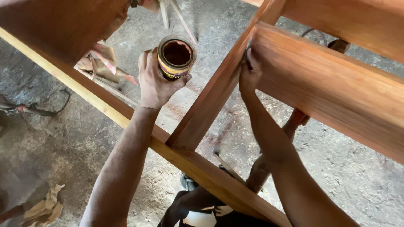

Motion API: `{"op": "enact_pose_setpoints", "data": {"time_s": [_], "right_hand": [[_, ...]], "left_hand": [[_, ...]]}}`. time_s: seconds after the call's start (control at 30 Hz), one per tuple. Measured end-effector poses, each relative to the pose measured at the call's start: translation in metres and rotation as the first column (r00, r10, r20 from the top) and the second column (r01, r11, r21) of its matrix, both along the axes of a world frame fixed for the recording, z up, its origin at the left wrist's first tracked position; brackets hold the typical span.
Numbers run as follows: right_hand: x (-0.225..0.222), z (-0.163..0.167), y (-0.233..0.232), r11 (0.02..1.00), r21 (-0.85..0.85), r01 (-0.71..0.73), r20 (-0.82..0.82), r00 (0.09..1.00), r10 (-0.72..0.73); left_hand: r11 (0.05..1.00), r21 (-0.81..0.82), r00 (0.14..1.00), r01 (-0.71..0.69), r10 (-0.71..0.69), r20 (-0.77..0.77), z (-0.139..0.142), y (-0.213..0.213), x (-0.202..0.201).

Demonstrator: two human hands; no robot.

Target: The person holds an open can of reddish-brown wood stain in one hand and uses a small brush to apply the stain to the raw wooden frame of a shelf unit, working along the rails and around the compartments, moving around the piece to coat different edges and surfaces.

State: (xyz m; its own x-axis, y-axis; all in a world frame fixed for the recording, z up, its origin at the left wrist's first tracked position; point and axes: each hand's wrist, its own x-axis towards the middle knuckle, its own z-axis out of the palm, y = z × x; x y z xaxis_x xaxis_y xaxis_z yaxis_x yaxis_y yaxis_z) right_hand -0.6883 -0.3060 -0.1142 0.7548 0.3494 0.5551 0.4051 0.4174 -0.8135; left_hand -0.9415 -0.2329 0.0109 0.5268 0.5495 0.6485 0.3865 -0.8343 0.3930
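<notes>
1. I am looking down from the head camera through an open wooden frame (198, 162) of reddish-brown boards, with a rough grey concrete floor (357, 176) below.
2. My left arm rises from the bottom centre-left of the picture, bare forearm nearly straight, wrist just above the pale front rail of the frame.
3. My left hand (153, 82) sits upper centre-left, curled closed around a small round tin (176, 56); the thumb presses the tin's right side and the fingers wrap behind it.
4. The tin is open-topped, tilted toward the camera, with a dark reddish-brown inside and a yellow and dark band on its wall.
5. My right arm comes up from the lower right, elbow bent, forearm slanting up and left to the upper centre.
6. My right hand (250, 71) is bunched, fingertips pressed into the corner where a slanting upright board (219, 88) meets a wide board (328, 88) on the right. Something dark shows at the fingertips, but I cannot tell what it is.
7. Crumpled brown paper (44, 208) lies on the floor at lower left, and more paper scraps (105, 63) lie at upper left.
</notes>
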Motion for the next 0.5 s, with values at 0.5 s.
{"op": "enact_pose_setpoints", "data": {"time_s": [0.5], "right_hand": [[0.005, 0.007, -0.025, 0.992, -0.122, 0.02, 0.002, 1.0, -0.02]], "left_hand": [[1.0, -0.018, 0.999, 0.0, -0.001, -0.046, 0.002, 0.0, 0.001]]}}
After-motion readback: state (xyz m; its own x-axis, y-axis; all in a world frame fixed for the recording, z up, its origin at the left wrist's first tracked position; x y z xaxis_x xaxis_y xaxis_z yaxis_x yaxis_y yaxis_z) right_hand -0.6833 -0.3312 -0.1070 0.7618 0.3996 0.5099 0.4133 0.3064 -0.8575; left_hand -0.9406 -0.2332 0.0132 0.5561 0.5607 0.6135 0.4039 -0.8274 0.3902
